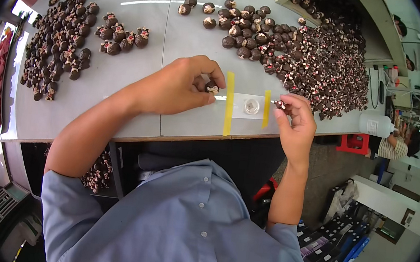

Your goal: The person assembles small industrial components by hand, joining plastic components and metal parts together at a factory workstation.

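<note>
In the middle of the grey table, my left hand (186, 85) is closed on a round dark brown figurine head (212, 87) with a pale face, held between thumb and fingers. To its right, my right hand (297, 122) pinches a small dark figurine body (280, 105) with pink and white bits. Between my hands lies a small transparent round dish (251, 106) on a white sheet (241, 115). Yellow tape strips (228, 117) run along the sheet's two sides. The two pieces are apart, one on each side of the dish.
Loose brown heads (243, 29) lie behind my hands, beside a large pile of small bodies (325, 61). At left sit assembled figurines (68, 44) and a smaller group (122, 37). A white bottle (376, 125) and red stool (354, 143) stand at right; another person's striped sleeve (392, 148) shows beyond.
</note>
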Demonstrator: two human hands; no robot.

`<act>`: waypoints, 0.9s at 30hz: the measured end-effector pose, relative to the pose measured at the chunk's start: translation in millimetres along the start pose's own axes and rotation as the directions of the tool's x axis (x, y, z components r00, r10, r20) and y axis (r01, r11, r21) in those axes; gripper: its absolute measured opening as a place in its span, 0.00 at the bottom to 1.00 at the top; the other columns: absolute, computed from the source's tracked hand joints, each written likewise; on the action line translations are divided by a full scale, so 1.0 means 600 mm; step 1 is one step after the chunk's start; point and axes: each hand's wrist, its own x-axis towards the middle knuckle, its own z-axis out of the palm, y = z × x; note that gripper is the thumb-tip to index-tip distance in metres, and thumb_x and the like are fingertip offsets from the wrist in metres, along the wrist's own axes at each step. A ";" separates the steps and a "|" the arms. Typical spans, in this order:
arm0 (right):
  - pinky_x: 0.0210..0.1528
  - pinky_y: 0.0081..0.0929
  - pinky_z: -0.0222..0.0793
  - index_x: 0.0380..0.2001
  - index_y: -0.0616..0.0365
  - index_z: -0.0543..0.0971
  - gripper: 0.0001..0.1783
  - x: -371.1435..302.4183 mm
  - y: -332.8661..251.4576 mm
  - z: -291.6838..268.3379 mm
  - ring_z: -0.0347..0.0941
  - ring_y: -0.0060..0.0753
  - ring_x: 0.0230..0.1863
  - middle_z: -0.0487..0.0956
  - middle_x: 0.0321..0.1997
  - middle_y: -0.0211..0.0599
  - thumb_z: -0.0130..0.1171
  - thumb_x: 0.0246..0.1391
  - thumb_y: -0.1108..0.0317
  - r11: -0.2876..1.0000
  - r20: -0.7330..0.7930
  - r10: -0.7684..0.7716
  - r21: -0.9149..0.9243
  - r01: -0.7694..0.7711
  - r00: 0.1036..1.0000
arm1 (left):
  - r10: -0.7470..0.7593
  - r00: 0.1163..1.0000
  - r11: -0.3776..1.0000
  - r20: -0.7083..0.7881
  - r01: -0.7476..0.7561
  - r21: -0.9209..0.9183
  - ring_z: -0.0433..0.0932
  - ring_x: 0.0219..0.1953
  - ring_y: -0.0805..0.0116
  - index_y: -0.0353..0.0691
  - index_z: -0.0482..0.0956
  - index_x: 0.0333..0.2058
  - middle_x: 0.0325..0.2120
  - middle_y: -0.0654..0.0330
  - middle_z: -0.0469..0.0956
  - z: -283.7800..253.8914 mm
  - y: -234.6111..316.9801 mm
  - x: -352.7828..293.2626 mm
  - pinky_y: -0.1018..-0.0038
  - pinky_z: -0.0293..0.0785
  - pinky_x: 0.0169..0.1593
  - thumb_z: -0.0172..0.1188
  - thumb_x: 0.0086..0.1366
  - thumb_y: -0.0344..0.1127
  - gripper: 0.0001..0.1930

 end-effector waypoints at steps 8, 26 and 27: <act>0.56 0.25 0.75 0.52 0.67 0.82 0.18 -0.002 -0.001 -0.006 0.78 0.25 0.52 0.78 0.55 0.37 0.64 0.59 0.88 0.998 -0.005 -0.003 -0.058 0.003 1.000 | -0.006 1.000 1.000 0.016 0.006 0.026 0.72 0.33 0.82 0.33 0.78 0.51 0.33 0.63 0.77 0.005 0.010 -0.004 0.80 0.73 0.38 0.67 0.69 0.23 0.13; 0.48 0.39 0.72 0.42 0.57 0.87 0.16 0.031 -0.071 0.018 0.80 0.43 0.44 0.85 0.44 0.35 0.74 0.47 0.78 0.728 0.318 -0.314 -0.525 0.442 0.895 | 0.193 0.980 0.975 -0.040 -0.187 0.123 0.84 0.38 0.67 0.32 0.82 0.48 0.38 0.55 0.82 0.013 -0.014 -0.007 0.71 0.85 0.43 0.73 0.62 0.22 0.16; 0.48 0.38 0.72 0.43 0.58 0.87 0.17 0.032 -0.073 0.018 0.81 0.43 0.44 0.85 0.44 0.36 0.74 0.46 0.79 0.701 0.344 -0.309 -0.548 0.457 0.887 | 0.202 0.979 0.972 -0.037 -0.196 0.128 0.84 0.37 0.66 0.32 0.82 0.48 0.38 0.54 0.82 0.013 -0.014 -0.007 0.70 0.85 0.43 0.72 0.62 0.22 0.16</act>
